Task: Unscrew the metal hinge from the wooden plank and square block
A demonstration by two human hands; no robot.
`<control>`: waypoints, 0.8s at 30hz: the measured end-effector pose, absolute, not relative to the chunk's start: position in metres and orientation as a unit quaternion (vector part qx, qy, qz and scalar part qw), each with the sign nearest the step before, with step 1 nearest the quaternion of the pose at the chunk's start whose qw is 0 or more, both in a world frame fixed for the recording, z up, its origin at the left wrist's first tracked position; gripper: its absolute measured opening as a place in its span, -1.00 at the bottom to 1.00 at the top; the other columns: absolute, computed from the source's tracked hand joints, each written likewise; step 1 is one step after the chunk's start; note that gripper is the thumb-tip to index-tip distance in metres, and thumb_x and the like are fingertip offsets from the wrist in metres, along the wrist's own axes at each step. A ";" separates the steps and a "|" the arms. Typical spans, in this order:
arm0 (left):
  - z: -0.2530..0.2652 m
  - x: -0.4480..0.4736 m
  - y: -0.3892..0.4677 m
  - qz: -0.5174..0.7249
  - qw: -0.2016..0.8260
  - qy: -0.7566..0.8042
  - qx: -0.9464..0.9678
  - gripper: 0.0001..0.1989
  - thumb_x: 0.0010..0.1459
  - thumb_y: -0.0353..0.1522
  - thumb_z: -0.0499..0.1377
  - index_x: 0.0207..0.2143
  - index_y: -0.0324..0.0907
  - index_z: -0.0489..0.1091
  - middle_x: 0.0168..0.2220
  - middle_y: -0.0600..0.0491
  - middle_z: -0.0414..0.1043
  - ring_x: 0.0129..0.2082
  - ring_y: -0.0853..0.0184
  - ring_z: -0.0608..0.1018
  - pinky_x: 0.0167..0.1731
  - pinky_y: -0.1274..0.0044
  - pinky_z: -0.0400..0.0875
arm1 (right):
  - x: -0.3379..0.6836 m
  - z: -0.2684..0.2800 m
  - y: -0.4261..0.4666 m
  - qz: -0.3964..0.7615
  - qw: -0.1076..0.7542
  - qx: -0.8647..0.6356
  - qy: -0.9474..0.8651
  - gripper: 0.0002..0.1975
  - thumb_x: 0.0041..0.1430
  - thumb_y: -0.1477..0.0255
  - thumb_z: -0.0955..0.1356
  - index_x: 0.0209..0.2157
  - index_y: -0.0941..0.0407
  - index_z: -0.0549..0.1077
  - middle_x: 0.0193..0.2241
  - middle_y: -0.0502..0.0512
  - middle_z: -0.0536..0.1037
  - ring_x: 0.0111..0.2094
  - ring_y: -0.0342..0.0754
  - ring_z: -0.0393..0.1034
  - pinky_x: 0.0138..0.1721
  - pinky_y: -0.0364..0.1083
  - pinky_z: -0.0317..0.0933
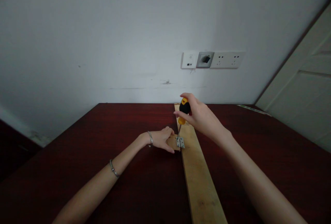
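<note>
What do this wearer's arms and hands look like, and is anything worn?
No sleeves or gloves show. The left hand has a silvery bracelet at the wrist; a metallic bangle sits higher up. The right hand and forearm show no jewellery.

The right grip (203, 113) holds a screwdriver (182, 120) at a hinge (182, 143); the left grip (162, 139) holds a small board (172, 143) on the counter (144, 186).

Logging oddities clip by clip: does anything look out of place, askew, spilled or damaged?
The wall is marred: dark scuffs sit below and left of the sockets, standing out against its pale surface. The long wooden plank has a dark blotch, perhaps a knot. No spill shows.
</note>
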State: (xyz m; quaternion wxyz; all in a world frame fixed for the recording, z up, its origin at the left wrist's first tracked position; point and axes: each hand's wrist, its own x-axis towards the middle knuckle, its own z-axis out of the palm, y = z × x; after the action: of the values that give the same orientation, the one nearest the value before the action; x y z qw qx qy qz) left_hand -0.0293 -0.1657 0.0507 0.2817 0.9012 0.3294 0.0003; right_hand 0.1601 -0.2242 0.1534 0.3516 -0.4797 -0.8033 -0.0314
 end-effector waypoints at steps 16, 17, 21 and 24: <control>0.054 -0.029 -0.167 -0.018 0.269 0.338 0.902 -0.29 -0.19 -0.03 0.32 -0.09 -0.23 0.16 -0.09 -0.07 0.19 -0.06 0.14 0.37 -0.13 0.44 0.31 | 0.157 0.153 -0.225 -0.037 0.361 -0.493 -0.791 -0.45 0.09 0.14 0.31 0.06 0.10 0.21 -0.15 0.23 0.42 -0.38 0.02 0.36 -0.26 0.07 0.28; 0.055 -0.029 -0.167 -0.018 0.271 0.339 0.901 -0.29 -0.19 -0.03 0.32 -0.10 -0.23 0.16 -0.09 -0.07 0.19 -0.06 0.14 0.37 -0.13 0.45 0.31 | 0.157 0.153 -0.225 -0.046 0.354 -0.499 -0.790 -0.45 0.09 0.11 0.31 0.05 0.09 0.23 -0.18 0.22 0.42 -0.41 -0.01 0.35 -0.28 0.06 0.28; 0.056 -0.028 -0.168 -0.019 0.278 0.340 0.898 -0.29 -0.18 -0.05 0.32 -0.09 -0.25 0.15 -0.09 -0.08 0.20 -0.07 0.14 0.37 -0.15 0.45 0.31 | 0.159 0.156 -0.226 -0.017 0.364 -0.485 -0.795 -0.54 0.12 0.24 0.32 0.04 0.07 0.24 -0.24 0.15 0.43 -0.47 -0.08 0.32 -0.32 -0.03 0.26; 0.054 -0.028 -0.167 -0.017 0.279 0.338 0.899 -0.29 -0.18 -0.05 0.32 -0.09 -0.25 0.15 -0.10 -0.08 0.20 -0.08 0.14 0.38 -0.16 0.45 0.32 | 0.162 0.159 -0.228 0.006 0.373 -0.474 -0.798 -0.46 0.08 0.38 0.31 0.12 0.09 0.15 -0.33 0.10 0.45 -0.43 -0.05 0.35 -0.34 -0.06 0.24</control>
State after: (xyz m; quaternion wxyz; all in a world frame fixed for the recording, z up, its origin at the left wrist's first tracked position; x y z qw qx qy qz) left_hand -0.0284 -0.1669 0.0545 0.2790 0.8987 0.3380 -0.0174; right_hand 0.1618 -0.2277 0.1590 0.3733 -0.4737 -0.7976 0.0059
